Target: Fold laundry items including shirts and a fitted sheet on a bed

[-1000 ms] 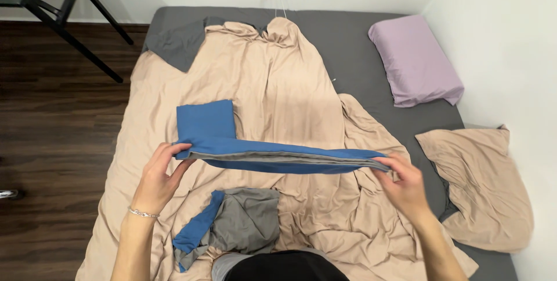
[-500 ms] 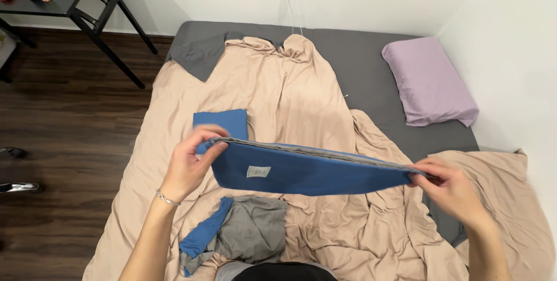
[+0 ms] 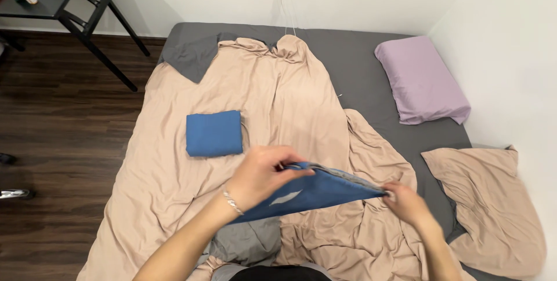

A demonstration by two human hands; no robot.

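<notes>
A blue cloth with a grey inner side (image 3: 316,193) hangs folded between my two hands above the bed. My left hand (image 3: 261,173) pinches its left end, and my right hand (image 3: 406,202) pinches its right end; the hands are close together. A neatly folded blue cloth (image 3: 214,133) lies on the beige sheet (image 3: 278,95) to the left of my left hand. Below my hands, near my body, lies a crumpled grey cloth (image 3: 249,243).
The bed has a dark grey fitted sheet (image 3: 348,55). A lilac pillow (image 3: 419,80) lies at the far right, a beige pillow (image 3: 493,205) at the near right by the white wall. A black table (image 3: 69,2) stands on the dark wood floor at the far left.
My left hand has moved right towards my right hand, bringing the blue cloth's ends together and halving its span. The folded blue cloth on the sheet is now fully uncovered.
</notes>
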